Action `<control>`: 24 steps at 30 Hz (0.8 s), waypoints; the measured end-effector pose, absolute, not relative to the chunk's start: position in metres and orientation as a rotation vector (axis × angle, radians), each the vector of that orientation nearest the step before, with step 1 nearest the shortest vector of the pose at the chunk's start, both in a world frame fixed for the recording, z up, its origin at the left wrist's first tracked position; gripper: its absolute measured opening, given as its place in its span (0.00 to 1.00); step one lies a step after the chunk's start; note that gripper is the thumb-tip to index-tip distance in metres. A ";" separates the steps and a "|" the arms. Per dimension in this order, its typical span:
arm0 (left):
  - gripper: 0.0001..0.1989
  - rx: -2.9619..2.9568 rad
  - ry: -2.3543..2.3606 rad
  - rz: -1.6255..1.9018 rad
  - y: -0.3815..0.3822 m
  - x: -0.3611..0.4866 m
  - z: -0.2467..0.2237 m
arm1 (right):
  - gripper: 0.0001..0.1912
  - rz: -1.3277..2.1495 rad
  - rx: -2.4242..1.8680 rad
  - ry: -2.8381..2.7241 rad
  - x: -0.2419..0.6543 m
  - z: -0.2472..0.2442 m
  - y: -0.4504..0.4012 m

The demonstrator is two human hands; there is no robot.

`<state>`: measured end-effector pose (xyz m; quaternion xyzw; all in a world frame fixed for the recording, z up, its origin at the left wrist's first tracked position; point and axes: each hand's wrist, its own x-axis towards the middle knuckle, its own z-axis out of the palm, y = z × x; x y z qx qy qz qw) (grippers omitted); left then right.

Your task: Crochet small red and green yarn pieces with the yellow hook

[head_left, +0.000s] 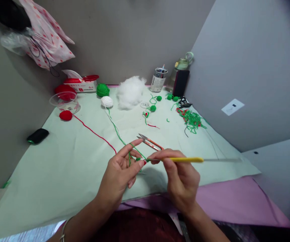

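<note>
Pale worktop (84, 174) — green balls (153, 108) look done at one o'clock; left hand (121, 168) pinches likely-unfinished crochet (145, 162); right hand (181, 178) grips hook (187, 160).

This looks like a desk nook used for yarn craft, perhaps an office cubicle: plain grey walls (104, 43) with a wall plate (232, 107) box in a cloth-covered table (71, 174) bearing yarn balls (103, 90), stuffing (131, 92), snips (148, 141) and a pen cup (158, 82).
</note>
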<state>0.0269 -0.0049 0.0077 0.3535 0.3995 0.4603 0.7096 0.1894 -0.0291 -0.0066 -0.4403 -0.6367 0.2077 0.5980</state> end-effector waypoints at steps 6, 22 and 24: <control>0.33 0.626 0.815 0.963 -0.006 0.031 0.006 | 0.17 -0.127 -0.996 -1.796 0.185 -0.021 -0.029; 0.26 0.558 0.747 0.941 -0.002 0.033 0.009 | 0.16 0.081 -0.995 -1.690 0.185 -0.014 -0.027; 0.23 0.475 0.706 0.882 0.001 0.032 0.010 | 0.16 0.118 -0.966 -1.635 0.188 -0.014 -0.026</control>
